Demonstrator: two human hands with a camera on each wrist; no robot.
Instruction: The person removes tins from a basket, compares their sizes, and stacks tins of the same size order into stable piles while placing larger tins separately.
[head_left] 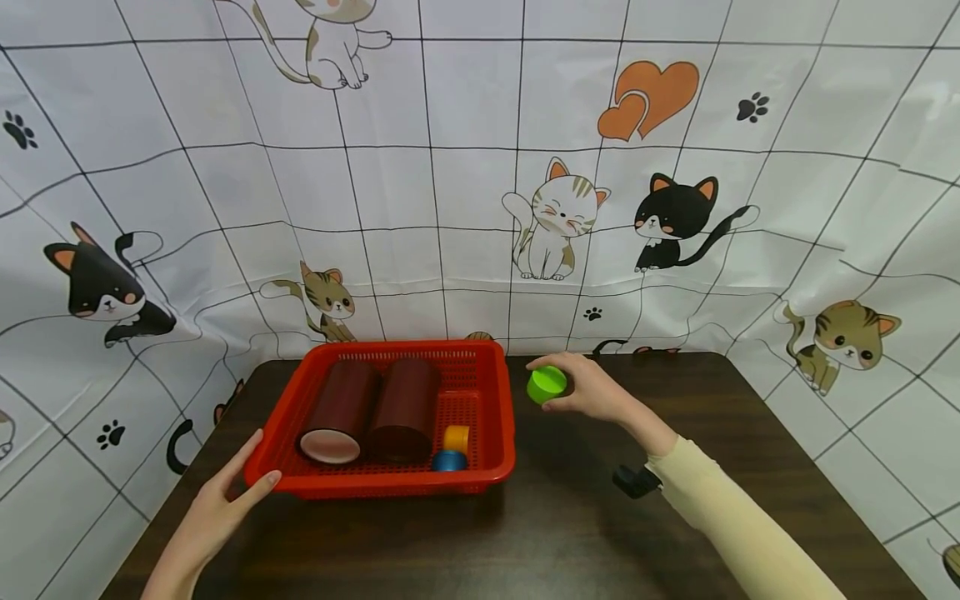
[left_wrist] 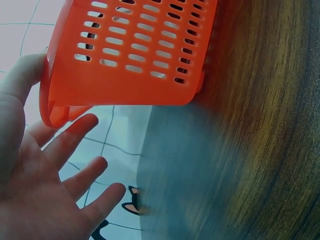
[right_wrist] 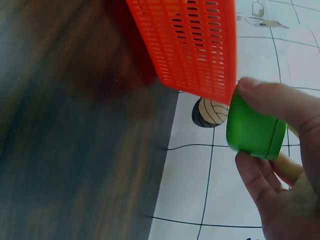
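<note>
A red plastic basket [head_left: 360, 489] with slotted walls stands on the dark wooden table. My left hand [head_left: 213, 508] is at its front left corner, thumb and index finger at the rim; in the left wrist view the other fingers spread out below the rim. To the right of the basket, my right hand [head_left: 588, 387] holds a small green round container [head_left: 546, 384] up above the table. The right wrist view shows thumb and fingers pinching this container [right_wrist: 252, 127], which has a seam near one end.
Inside the basket lie two dark brown cylinders, the left one [head_left: 345, 404] with a pale front end, the right one [head_left: 405, 408] beside it. Near its front right corner are a yellow round piece [head_left: 456, 438] and a blue one [head_left: 450, 461]. A cat-print sheet [head_left: 465, 192] hangs behind the table [head_left: 570, 517].
</note>
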